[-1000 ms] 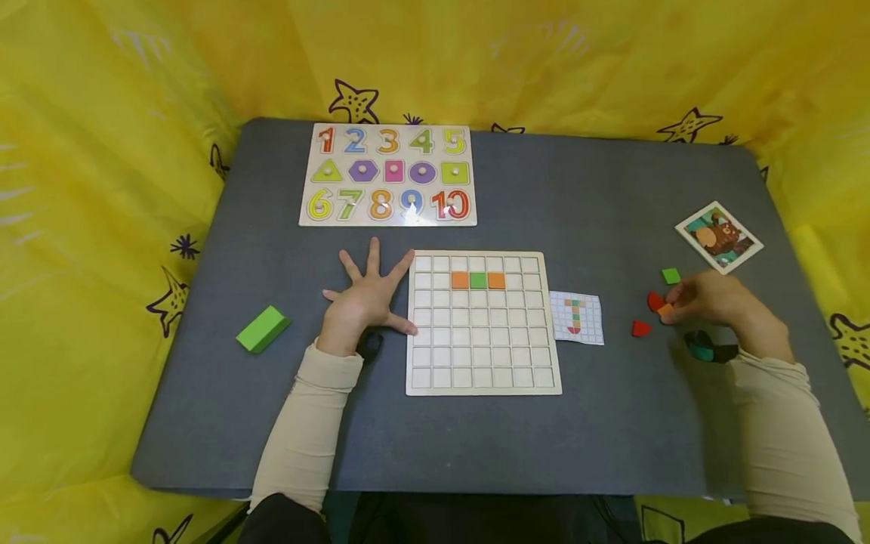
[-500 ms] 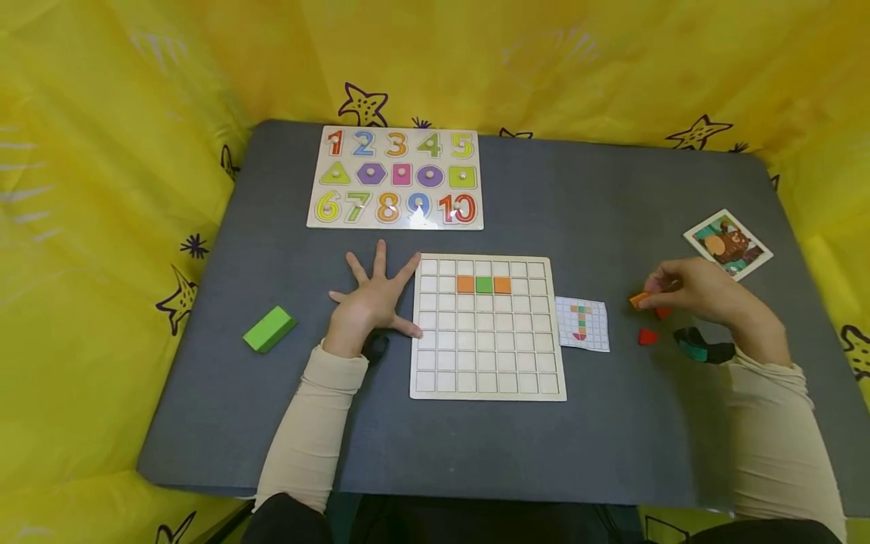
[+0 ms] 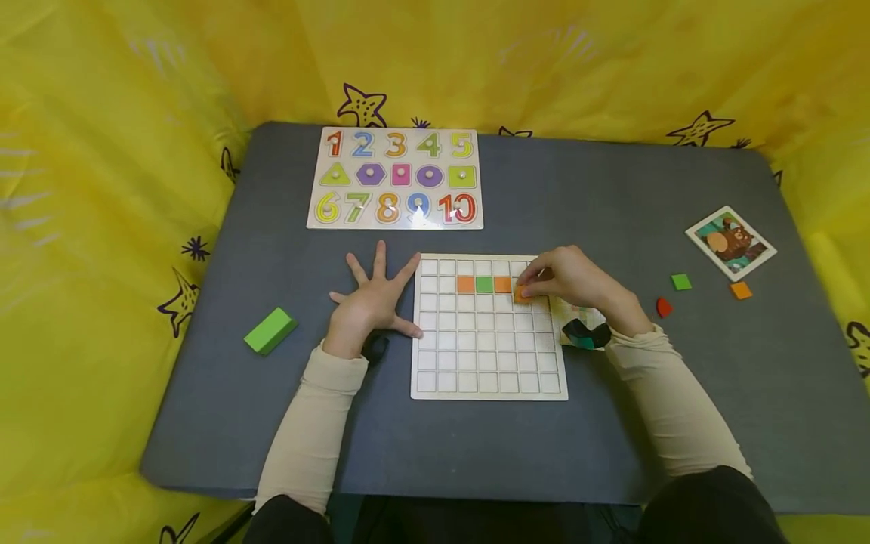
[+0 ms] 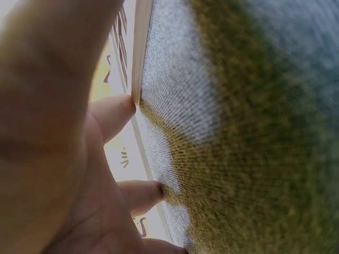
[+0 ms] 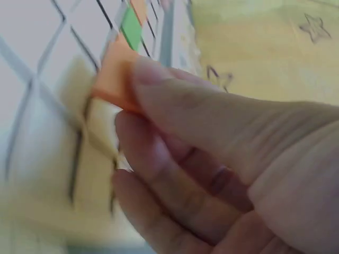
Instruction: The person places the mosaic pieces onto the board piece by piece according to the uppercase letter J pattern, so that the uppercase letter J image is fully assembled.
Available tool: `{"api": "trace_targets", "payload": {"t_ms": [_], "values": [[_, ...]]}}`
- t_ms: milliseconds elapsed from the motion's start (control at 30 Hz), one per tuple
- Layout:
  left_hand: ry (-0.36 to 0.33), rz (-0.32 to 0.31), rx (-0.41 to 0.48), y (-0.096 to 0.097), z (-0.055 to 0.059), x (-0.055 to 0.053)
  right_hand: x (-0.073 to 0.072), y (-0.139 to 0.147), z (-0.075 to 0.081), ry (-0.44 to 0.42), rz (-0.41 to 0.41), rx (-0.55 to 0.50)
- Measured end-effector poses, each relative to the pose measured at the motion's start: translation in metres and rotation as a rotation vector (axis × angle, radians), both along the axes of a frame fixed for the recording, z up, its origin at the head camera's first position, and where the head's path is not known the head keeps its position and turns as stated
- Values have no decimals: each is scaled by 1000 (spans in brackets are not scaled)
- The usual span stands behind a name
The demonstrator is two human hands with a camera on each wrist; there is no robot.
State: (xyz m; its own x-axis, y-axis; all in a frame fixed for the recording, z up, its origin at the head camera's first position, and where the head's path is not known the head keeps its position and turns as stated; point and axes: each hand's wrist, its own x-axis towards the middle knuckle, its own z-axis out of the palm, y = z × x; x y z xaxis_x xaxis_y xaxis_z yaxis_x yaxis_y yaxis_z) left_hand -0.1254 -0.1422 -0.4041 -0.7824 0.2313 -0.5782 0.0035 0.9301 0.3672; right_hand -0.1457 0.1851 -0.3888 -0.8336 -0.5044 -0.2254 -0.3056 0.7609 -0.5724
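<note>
In the head view my right hand [image 3: 569, 276] pinches an orange square tile [image 3: 522, 295] between thumb and fingers, close over the upper right of a pale wooden grid board [image 3: 485, 392]. The right wrist view shows the orange tile [image 5: 117, 74] gripped at one edge and tilted. On the board's second row sit an orange tile [image 3: 465, 284], a green tile [image 3: 484, 285] and another orange tile [image 3: 502, 285], side by side. My left hand [image 3: 370, 302] lies spread on the table, with thumb and index fingertips at the board's left edge.
A green block [image 3: 269, 331] lies left; a number puzzle [image 3: 394, 177] lies behind the board. At right are a bear picture [image 3: 731, 243], a green tile [image 3: 681, 282], a red piece [image 3: 664, 307] and an orange tile [image 3: 741, 291]. My right wrist partly covers a pattern card [image 3: 567, 311].
My right hand has picked up the orange tile from the loose pieces at right and carried it left over the board. The left hand has stayed in place.
</note>
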Motion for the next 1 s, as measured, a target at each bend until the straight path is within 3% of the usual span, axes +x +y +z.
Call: {"api": "trace_targets", "payload": {"t_ms": [267,400,733,1000], "values": [[-6,-3,-9,2,2,-1,-4,-43,-15,33,10,-70],[-6,-4,-6,2,2,-2,-1,-53,-16,35,5,-52],[-2,9,-5,3,2,0,2,-59,-16,87,38,41],[-3,11,-6,2,1,-1,6,-58,-21,110,84,8]]}}
